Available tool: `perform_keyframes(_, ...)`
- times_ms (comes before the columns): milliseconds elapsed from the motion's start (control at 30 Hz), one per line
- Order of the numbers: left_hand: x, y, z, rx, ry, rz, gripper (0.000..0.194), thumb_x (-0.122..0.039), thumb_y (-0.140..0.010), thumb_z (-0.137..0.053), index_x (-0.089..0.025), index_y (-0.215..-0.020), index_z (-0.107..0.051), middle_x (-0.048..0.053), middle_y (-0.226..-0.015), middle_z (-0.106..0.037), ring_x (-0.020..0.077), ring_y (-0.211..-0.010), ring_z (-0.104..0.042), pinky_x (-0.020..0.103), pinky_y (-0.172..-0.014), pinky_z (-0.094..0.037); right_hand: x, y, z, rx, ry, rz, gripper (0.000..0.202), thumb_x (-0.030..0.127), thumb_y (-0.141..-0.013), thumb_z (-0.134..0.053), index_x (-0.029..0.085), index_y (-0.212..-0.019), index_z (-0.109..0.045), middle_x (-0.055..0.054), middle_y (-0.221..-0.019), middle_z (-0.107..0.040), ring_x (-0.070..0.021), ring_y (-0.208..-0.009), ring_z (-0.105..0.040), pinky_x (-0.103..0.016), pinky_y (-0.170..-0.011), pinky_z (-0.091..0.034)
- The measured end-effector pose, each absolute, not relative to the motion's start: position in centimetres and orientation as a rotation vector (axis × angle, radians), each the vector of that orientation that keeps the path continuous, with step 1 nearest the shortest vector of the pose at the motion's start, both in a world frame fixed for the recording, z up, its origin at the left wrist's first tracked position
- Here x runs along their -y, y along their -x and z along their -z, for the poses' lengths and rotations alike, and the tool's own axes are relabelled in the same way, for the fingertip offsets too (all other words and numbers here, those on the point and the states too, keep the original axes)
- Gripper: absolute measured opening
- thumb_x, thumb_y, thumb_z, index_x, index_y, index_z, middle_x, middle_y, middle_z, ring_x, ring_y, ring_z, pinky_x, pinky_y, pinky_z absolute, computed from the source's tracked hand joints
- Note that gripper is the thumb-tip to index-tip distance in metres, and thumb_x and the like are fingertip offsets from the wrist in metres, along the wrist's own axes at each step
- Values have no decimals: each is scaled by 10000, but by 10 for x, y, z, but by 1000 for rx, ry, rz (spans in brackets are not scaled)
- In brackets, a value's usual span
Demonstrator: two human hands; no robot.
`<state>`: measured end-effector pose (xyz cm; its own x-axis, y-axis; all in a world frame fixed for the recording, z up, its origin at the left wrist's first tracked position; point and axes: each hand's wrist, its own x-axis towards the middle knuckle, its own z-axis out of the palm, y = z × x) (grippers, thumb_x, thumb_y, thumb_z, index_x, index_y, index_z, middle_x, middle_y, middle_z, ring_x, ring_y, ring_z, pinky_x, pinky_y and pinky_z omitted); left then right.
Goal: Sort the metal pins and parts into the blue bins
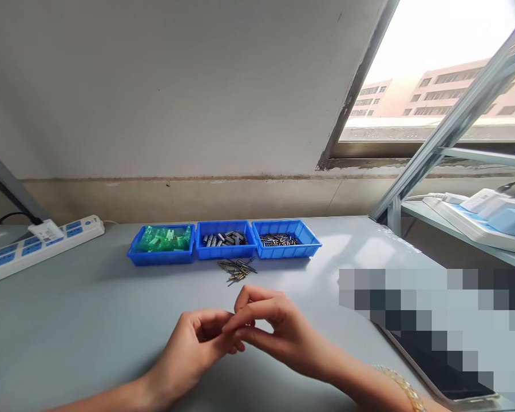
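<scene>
Both hands meet above the grey tabletop at the front centre. My left hand (201, 343) is curled closed, its thumb and fingertips pressed together. The thumb and index finger of my right hand (278, 326) come together in a pinch at the left fingertips. Whatever lies between the fingers is hidden. Just beyond the hands is a small loose pile of thin metal pins with brassy parts, resembling rivets (237, 270). Behind it stand three blue bins in a row: the left bin (161, 261) with a green plastic bag (163, 237), the middle bin (225, 253) with short metal cylinders (224, 238), the right bin (289, 252) with thin metal pins (278, 240).
A white power strip (86, 228) with a plugged-in adapter (46, 230) lies at the left. On the right, a dark flat device (448, 366) is partly covered by blurred blocks. A metal frame (433, 137) and a side shelf (463, 226) with more plugs stand beyond it.
</scene>
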<state>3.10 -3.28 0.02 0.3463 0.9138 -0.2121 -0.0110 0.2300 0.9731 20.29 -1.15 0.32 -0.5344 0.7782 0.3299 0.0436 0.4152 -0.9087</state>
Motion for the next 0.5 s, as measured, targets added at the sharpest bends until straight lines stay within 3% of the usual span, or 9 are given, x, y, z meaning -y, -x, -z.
perform_keyframes(167, 32, -29, -3, -1132, -1111, -947, 107, -216, -689, -708, -178, -779, -752, 30, -727, -715, 183, -723, -628, 273, -717, -487, 4, -210, -7, 1883, 784, -987, 119, 175, -811, -605, 195, -802, -722, -17, -691, -654, -123, -635, -570, -250, -605, -460)
perform_keyframes(300, 34, -26, -5, -1209, -1139, -1037, 131, -206, -715, -675, -201, -818, -756, 32, -763, -738, 196, -777, -648, 279, -756, -504, -2, -212, -6, 1915, 960, -889, 142, 103, -759, -576, 183, -746, -692, -8, -681, -696, -119, -611, -590, -238, -582, -450)
perform_keyframes(400, 35, -24, -2, -1117, -1209, -1022, 170, -195, -749, -641, -219, -866, -761, 32, -800, -755, 199, -816, -665, 279, -792, -513, -2, -208, 2, 1890, 1003, -1062, 134, 73, -723, -581, 171, -725, -672, -5, -686, -708, -120, -639, -620, -237, -617, -473)
perform_keyframes(500, 34, -24, 1, -1023, -1238, -999, 197, -183, -768, -618, -225, -895, -762, 39, -865, -767, 204, -855, -677, 283, -822, -518, -1, -203, 12, 1718, 927, -1443, 9, 150, -723, -641, 156, -729, -639, -12, -691, -704, -134, -680, -654, -237, -623, -490)
